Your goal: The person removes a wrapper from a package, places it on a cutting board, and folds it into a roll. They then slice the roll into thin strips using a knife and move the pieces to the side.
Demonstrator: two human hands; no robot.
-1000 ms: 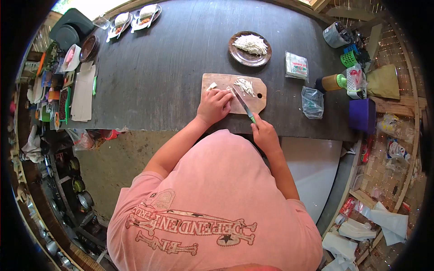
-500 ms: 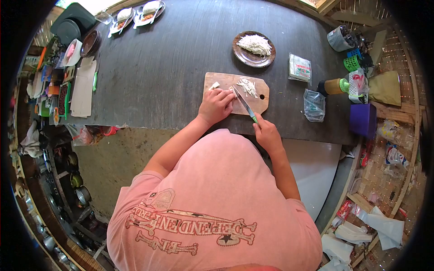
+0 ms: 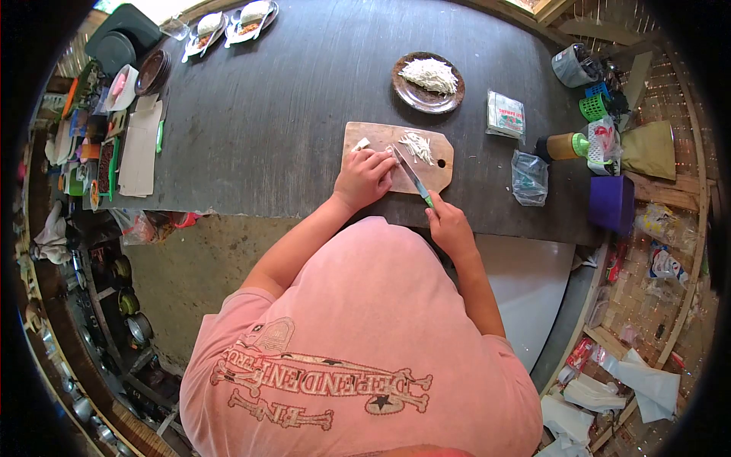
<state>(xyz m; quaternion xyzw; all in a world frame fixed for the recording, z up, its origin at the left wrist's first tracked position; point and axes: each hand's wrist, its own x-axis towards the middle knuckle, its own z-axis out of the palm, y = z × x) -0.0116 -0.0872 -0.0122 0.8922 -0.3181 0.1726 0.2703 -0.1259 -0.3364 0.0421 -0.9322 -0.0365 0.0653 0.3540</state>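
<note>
Knife (image 3: 411, 176) blade lies slantwise across the wooden cutting board (image 3: 440, 177), its tip up against a white piece (image 3: 389, 150) of food that shows only as a pale end beyond the knuckles. The right hand (image 3: 449, 227) is wrapped closed around the green handle, well back at the near edge of the table (image 3: 289, 114), probably so the full length of the blade can work. The left hand (image 3: 363, 177) rests on the board with fingers curled over the white piece, pinning it down with the fingertips tucked back from the edge; how much of the piece lies under the hand cannot be told.

Just beyond the blade sits a loose heap of thin white strips (image 3: 417, 146), pushed toward the handle-hole end of the board, apart from the piece being held. A small white offcut (image 3: 361, 144) lies at the board's far left corner. Farther up the table, a brown plate (image 3: 407, 96) holds a larger mound of similar shreds, near enough to the board to reach. To the right lie a printed packet (image 3: 505, 116) and a crumpled plastic bag (image 3: 527, 177), apart from the board.
</note>
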